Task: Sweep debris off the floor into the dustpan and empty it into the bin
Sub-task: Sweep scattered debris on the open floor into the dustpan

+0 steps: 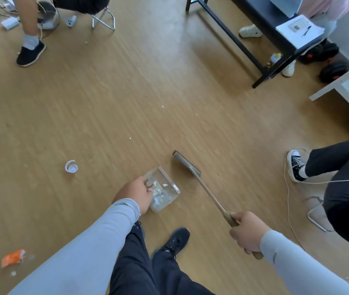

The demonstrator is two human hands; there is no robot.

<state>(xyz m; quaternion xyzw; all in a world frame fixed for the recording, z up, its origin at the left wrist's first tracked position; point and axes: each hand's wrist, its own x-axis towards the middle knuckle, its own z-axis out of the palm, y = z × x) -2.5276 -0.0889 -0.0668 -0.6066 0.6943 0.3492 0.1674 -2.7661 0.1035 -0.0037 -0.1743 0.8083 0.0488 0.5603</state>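
Sweeping is the step in hand, judging by the layout: your left hand (136, 193) grips the rear of the clear dustpan (163, 189), fingers curled round its back edge, and your right hand (247, 232) is clenched round the wooden handle of the brush (187, 163).

Dustpan: sits low on the wood floor (105, 103), mouth facing the brush. Transparent walls, metallic strip along the lip. White scraps (158, 193) already lie inside.

Brush: head just beyond the dustpan's lip, close but apart from it, bristles down.

Loose debris, all placed from the dustpan:
- small white fleck (130, 138) beyond it
- second fleck (163, 106) farther beyond
- curled paper strip (71, 166) off to its left
- orange wrapper (12, 257) left and nearer you, well apart

Next move, as I judge it: reach the brush past the flecks and draw them back to the lip, holding the dustpan flat so nothing slips under. No bin identifiable in view; emptying is not yet done.
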